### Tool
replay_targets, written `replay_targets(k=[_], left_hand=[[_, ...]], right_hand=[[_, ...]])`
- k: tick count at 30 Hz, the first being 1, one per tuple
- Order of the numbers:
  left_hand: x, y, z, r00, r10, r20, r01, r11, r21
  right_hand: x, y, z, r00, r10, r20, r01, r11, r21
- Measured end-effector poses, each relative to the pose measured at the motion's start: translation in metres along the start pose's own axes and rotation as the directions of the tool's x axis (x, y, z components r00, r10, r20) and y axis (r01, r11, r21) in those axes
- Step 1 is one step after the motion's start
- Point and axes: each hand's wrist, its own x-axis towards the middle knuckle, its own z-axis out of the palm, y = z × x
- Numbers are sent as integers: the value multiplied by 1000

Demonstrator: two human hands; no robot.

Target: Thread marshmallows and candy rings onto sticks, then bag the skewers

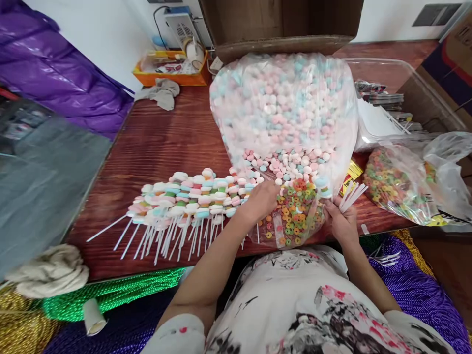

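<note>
My right hand (343, 222) is closed around a bunch of white sticks (353, 195) that fan out to the upper right. A small stack of marshmallows (323, 186) rises just beside its fingertips, apparently on a stick. My left hand (262, 199) has its fingers curled together at the edge of the loose marshmallows (291, 164); what they pinch is hidden. Between the hands lies a clear bag of colourful gummy rings (295, 214). To the left, rows of finished candy skewers (195, 194) with marshmallows and gummies lie piled, sticks pointing toward me.
Behind the hands a large clear bag (283, 103) of marshmallows leans by a cardboard box (283, 44). At right are a plastic bin (391, 64) and another gummy bag (398, 182). An orange tray (171, 76) and cloth (160, 93) sit back left on the wooden table (165, 132).
</note>
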Motion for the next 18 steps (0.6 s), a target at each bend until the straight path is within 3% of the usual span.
replay_targets(k=[2, 5, 13, 18], left_hand=[[7, 2, 7, 998, -11, 69, 1, 991, 134], [12, 0, 12, 996, 19, 87, -34, 983, 182], [13, -23, 8, 995, 4, -99, -8, 999, -39], [18, -7, 4, 995, 97, -36, -99, 993, -64]], right_hand=[[-3, 0, 2, 999, 11, 33, -11, 1000, 20], [-6, 1, 4, 997, 18, 75, -20, 999, 29], [-3, 16, -1, 999, 47, -10, -46, 997, 66], [-4, 14, 0, 1000, 24, -10, -24, 998, 63]])
